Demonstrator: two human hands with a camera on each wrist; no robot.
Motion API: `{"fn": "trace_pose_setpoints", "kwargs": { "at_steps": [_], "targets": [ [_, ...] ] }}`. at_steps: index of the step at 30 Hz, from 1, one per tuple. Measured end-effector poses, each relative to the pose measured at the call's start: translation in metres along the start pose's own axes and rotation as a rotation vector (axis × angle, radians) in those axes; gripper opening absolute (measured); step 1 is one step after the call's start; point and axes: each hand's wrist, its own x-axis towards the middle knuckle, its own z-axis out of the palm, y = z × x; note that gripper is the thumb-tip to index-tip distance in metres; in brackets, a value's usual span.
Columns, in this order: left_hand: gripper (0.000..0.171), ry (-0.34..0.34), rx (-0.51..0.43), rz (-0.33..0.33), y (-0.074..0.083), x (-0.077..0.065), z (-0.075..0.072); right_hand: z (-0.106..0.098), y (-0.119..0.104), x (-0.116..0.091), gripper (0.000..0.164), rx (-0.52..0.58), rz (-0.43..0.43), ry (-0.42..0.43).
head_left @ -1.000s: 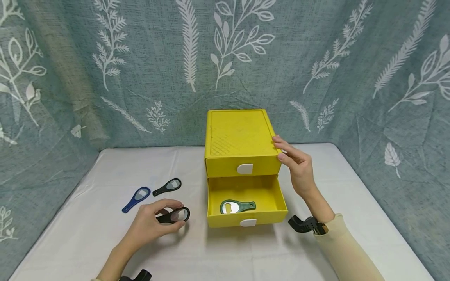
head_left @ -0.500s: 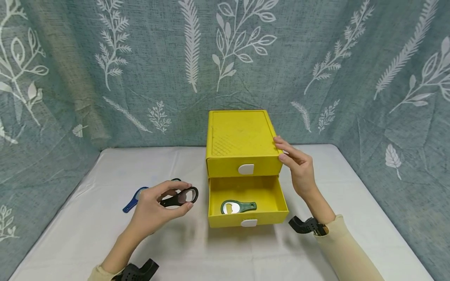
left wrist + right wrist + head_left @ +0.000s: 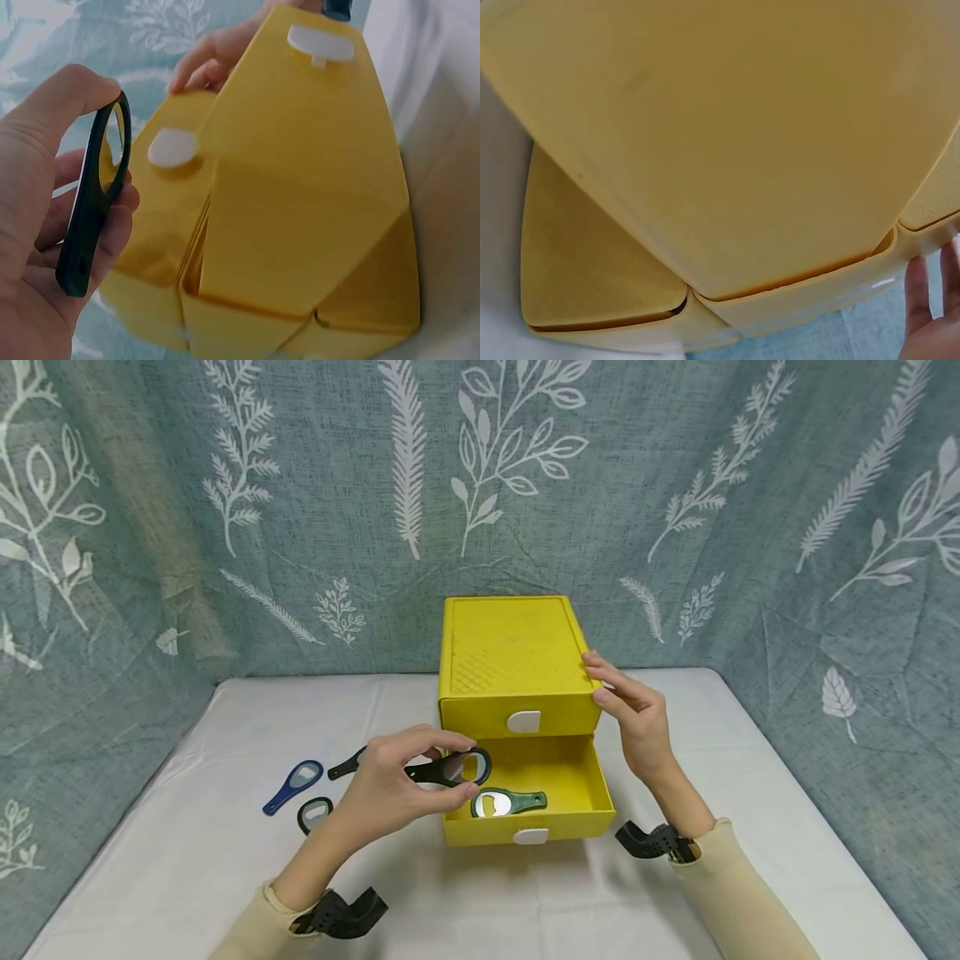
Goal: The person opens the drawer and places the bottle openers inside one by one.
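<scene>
Between thumb and fingers, my left hand (image 3: 393, 781) pinches a black bottle opener (image 3: 81, 251) by its ringed end. In the head view the hand is over the left side of the pulled-out lower drawer (image 3: 480, 833), the ring overlapping the drawer's inside. Within that drawer lies a green bottle opener (image 3: 517, 800), its metal head to the left. My right hand (image 3: 637, 718) rests its fingertips and thumb on the right edge of the yellow drawer box (image 3: 517, 647). The right wrist view shows mostly the box's side, with some fingers (image 3: 917, 292) at its edge.
Left on the white tablecloth (image 3: 540, 910) are a blue bottle opener (image 3: 281, 797) and a black bottle opener (image 3: 342, 767), partly behind my left hand. A dark-rimmed one (image 3: 315, 812) is half covered by the wrist. The upper drawer (image 3: 480, 718) is closed; a curtain (image 3: 330, 485) hangs behind.
My left hand has lifted the black bottle opener and carried it right, from the table to over the open drawer. The right hand has stayed on the box edge.
</scene>
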Motion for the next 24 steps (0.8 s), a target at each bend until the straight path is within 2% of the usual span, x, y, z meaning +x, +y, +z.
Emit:
{"fn": "trace_pose_setpoints", "kwargs": {
  "at_steps": [6, 12, 20, 24],
  "targets": [
    [0.039, -0.064, -0.034, -0.013, -0.002, 0.011, 0.019, 0.0, 0.001, 0.0, 0.029, -0.002, -0.002, 0.002],
    [0.038, -0.124, -0.08, -0.048, -0.005, 0.016, 0.03, 0.0, 0.002, 0.0, 0.029, 0.007, -0.003, 0.006],
    [0.035, -0.15, -0.084, -0.081, -0.008, 0.021, 0.039, 0.0, 0.001, -0.001, 0.029, -0.001, 0.001, 0.014],
    [0.035, -0.154, -0.087, -0.075, -0.009, 0.023, 0.043, -0.001, 0.001, -0.001, 0.029, -0.004, 0.002, 0.014]
  ]
}}
